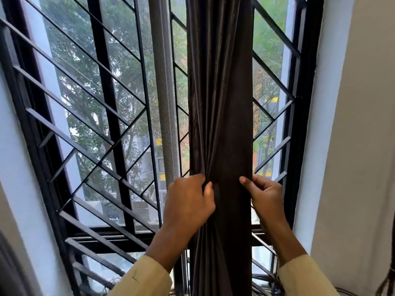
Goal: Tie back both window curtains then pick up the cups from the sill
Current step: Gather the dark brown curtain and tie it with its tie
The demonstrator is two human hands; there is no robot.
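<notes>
- so the dark curtain (220, 107) is bunched into one narrow column hanging straight down in front of the window grille (89, 116), a bit right of the window's middle, and that's the landmark for everything else here
- left hand (189, 201) is on the curtain's left edge, fingers curled shut around a fistful of folds, thumb pressed into the cloth. you can see the pleats pinching in toward that fist, so it's clearly gathering the slack
- right hand (265, 193) is on the curtain's right edge, thumb in front and fingers hooked round the back, closed on the hem in a lighter pinch than the left
- my read on why both sit level on opposite edges: squeezing the fabric from both sides keeps the bundle tight enough to get a tie round it
- no tie-back or cord showing anywhere near the curtain, so can't tell what it'll be tied with
- only this one curtain shows, can't say where the second one is
- cups aren't in view either, the sill below the curtain is mostly hidden behind the arms and pale yellow sleeves (147, 278)
- grey mesh screen (164, 103) stands just left of the curtain, pale wall (352, 146) well off to its right
- feels like early days on the task, tying not done yet
</notes>
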